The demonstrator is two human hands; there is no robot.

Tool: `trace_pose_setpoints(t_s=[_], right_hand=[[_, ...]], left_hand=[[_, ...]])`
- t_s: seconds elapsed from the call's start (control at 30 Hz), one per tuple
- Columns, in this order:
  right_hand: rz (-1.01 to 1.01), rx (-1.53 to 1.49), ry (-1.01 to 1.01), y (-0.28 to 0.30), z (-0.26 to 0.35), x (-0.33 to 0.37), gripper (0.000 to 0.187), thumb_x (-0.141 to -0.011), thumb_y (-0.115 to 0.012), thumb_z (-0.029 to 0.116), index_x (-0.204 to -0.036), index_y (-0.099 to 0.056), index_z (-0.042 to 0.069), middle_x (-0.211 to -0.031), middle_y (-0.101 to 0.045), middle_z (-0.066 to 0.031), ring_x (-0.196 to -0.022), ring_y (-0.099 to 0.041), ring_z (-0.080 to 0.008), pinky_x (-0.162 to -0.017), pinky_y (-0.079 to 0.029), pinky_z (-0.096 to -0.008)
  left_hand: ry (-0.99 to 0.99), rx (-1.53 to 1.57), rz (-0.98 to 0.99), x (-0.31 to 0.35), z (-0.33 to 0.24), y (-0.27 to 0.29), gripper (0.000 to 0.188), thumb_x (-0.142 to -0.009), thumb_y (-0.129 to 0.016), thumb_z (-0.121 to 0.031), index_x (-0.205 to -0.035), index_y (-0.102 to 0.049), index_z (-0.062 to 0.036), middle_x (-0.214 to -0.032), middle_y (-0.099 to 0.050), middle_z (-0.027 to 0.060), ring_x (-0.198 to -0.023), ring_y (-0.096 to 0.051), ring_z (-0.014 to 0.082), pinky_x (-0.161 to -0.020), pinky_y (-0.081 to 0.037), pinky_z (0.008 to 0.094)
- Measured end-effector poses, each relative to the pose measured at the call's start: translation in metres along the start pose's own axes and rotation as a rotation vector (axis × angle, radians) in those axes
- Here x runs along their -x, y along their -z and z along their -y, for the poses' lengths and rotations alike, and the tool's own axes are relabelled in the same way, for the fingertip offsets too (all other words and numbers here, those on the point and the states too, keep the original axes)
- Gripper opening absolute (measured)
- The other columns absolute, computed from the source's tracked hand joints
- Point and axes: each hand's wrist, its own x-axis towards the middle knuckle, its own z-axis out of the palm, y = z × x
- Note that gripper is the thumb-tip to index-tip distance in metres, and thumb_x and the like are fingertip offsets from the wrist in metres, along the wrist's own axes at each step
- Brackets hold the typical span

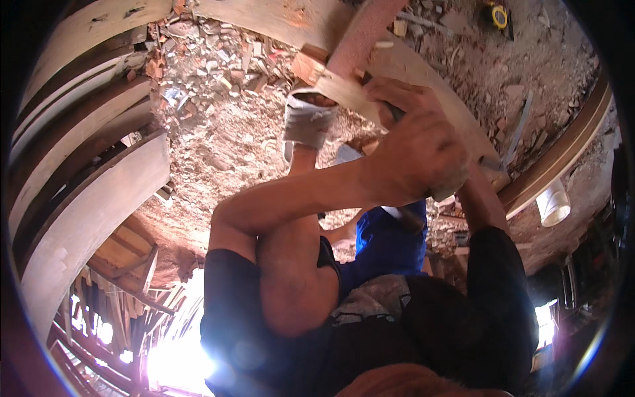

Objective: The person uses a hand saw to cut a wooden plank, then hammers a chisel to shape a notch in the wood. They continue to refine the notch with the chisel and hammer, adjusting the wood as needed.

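Item: my left hand (420,159), right of centre in the frame, its fingers curled tight into a fist around a grey-brown, blunt-ended piece (450,186) that shows below the knuckles (most of it is hidden).

Item: my right hand (409,99), above the left, fingers bent and close together beside the pale, squared wooden piece (347,94) at upper centre. A dark, slim object (395,111) shows between the hands; which of them has hold of it, or whether my right fingers grip anything, I cannot tell.

Item: a reddish-brown flat board (364,36), slanting from the top edge down to the pale piece; an orange-brown wooden block (308,67) just left of that meeting.

Item: a long, pale, curved-looking plank (456,112), running from upper left of centre toward the right, behind my hands.

Item: my foot in grey-white footwear (309,122), left of the pale piece, on ground strewn with chips and rubble.

Item: brown and pale wooden boards (99,198), ranged along the left of the frame.

Item: a round yellow-and-black object (499,17), upper right; a white cylindrical container (553,202), lying at right.

Item: my blue cloth garment (393,241), lower centre, below my left forearm.
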Motion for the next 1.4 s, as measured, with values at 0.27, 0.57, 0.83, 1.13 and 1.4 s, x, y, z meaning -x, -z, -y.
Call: trace_pose_setpoints(t_s=[0.27,0.57,0.83,1.13,1.4], right_hand=[[0.024,0.122,-0.132,0.051,0.017,0.059,0.032,-0.082,-0.07,-0.001,-0.114,-0.072,0.003,-0.118,-0.074,-0.0172,-0.107,-0.074,-0.032,-0.093,-0.059,-0.0404],[-0.049,-0.014,-0.192,0.012,0.004,0.07,0.031,-0.089,-0.064,0.005,-0.119,-0.072,0.004,-0.121,-0.075,-0.0153,-0.122,-0.069,-0.0312,-0.107,-0.053,-0.0411],[-0.076,0.058,-0.285,0.042,0.028,0.068,0.034,-0.088,-0.067,0.002,-0.122,-0.071,0.003,-0.121,-0.075,-0.0152,-0.116,-0.072,-0.0313,-0.103,-0.056,-0.0399],[-0.045,-0.029,-0.166,-0.013,-0.025,0.073,0.034,-0.093,-0.066,0.017,-0.125,-0.069,0.006,-0.128,-0.07,-0.0164,-0.116,-0.069,-0.0321,-0.096,-0.056,-0.0429],[-0.299,-0.221,-0.366,0.091,-0.022,0.251,0.029,-0.096,-0.065,0.01,-0.122,-0.069,-0.002,-0.122,-0.071,-0.0187,-0.109,-0.07,-0.0257,-0.093,-0.058,-0.0396]], left_hand=[[-0.057,0.234,0.127,-0.017,-0.019,-0.042,0.044,-0.061,-0.081,-0.017,-0.098,-0.061,-0.0043,-0.093,-0.062,0.0144,-0.091,-0.064,0.0345,-0.084,-0.05,0.0478],[-0.058,0.102,0.155,0.002,-0.013,-0.041,0.031,-0.07,-0.076,-0.015,-0.095,-0.061,-0.0053,-0.089,-0.06,0.0126,-0.092,-0.064,0.0342,-0.082,-0.049,0.0495],[-0.139,0.192,0.221,-0.017,-0.025,-0.047,0.023,-0.074,-0.074,-0.011,-0.092,-0.061,-0.0065,-0.092,-0.063,0.0152,-0.093,-0.065,0.0332,-0.084,-0.049,0.0497],[-0.079,0.101,0.359,0.013,-0.006,-0.043,0.041,-0.07,-0.082,-0.014,-0.106,-0.064,-0.0074,-0.102,-0.062,0.0134,-0.095,-0.062,0.0344,-0.084,-0.047,0.0483],[-0.28,0.28,0.554,-0.006,-0.027,-0.112,0.05,-0.084,-0.079,-0.024,-0.128,-0.061,-0.0071,-0.124,-0.062,0.0179,-0.115,-0.059,0.0379,-0.104,-0.044,0.0532]])
